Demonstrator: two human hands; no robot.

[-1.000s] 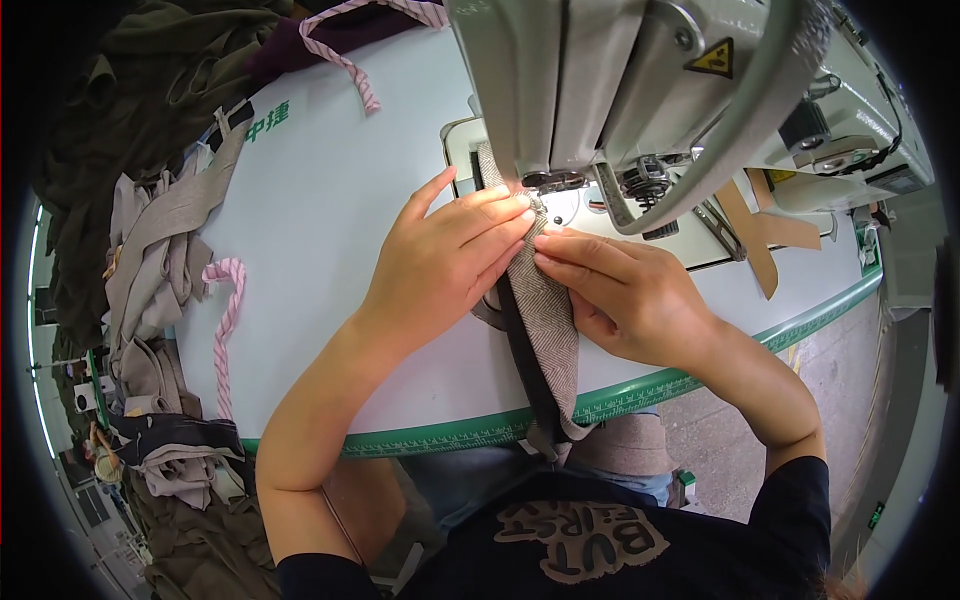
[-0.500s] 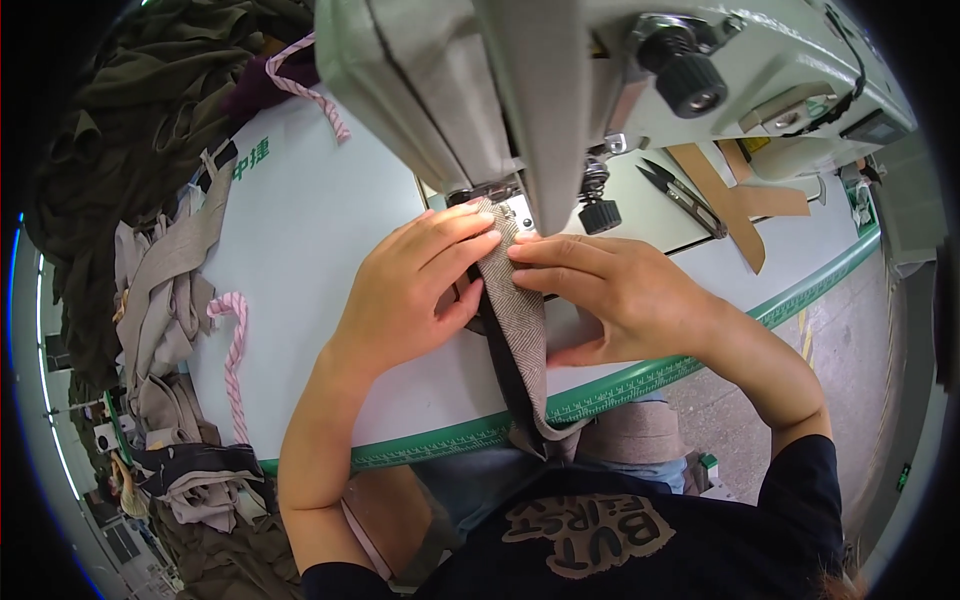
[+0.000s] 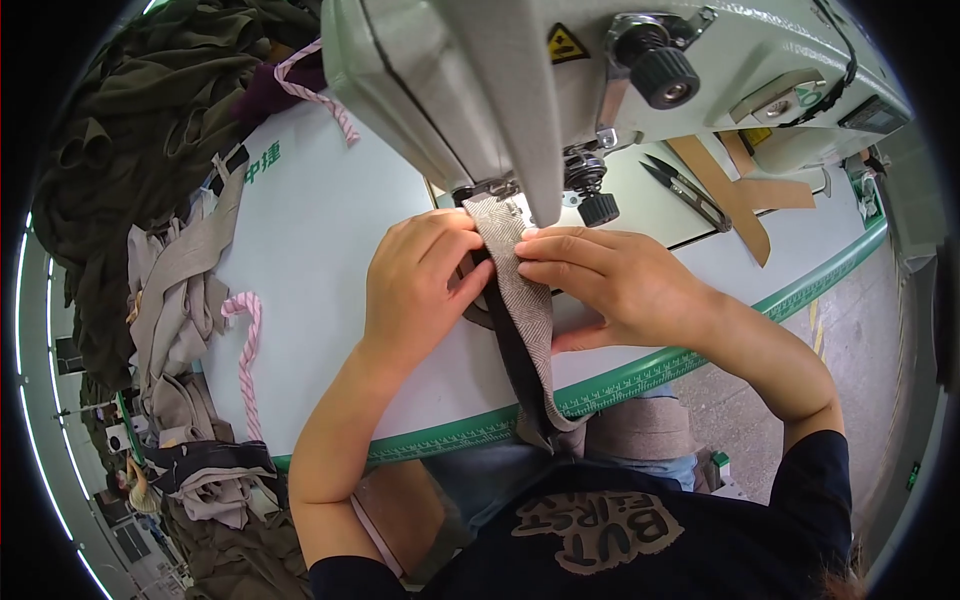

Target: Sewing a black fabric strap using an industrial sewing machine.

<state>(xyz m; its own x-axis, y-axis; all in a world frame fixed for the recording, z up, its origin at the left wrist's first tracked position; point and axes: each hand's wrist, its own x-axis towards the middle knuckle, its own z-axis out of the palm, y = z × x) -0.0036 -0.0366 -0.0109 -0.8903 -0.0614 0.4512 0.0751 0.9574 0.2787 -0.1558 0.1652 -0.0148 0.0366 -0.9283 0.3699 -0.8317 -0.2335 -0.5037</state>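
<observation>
A long strip of grey-beige herringbone cloth [image 3: 522, 290], with a black band along its left side, runs from under the sewing machine's head [image 3: 440, 110] down over the table edge. My left hand [image 3: 425, 275] is curled at the strip's left edge, thumb and fingers closed on it. From the right, my right hand [image 3: 620, 275] rests its outstretched fingertips on the strip's right edge, just below the needle area. Its thumb lies apart, lower down near the table. The machine's upright cover partly hides the needle and presser foot.
Black thread snips [image 3: 690, 195] and brown card pattern pieces [image 3: 735, 200] lie right of the machine. A pink striped cord [image 3: 245, 350] and beige cloth pieces [image 3: 180, 310] lie at the left. Dark fabric [image 3: 130, 150] is heaped behind them. A green ruled edge [image 3: 630, 380] borders the table.
My left fingers have drawn back from beside the presser foot and curled at the strip's left edge. My right hand stays on the strip. The whole view has shifted slightly.
</observation>
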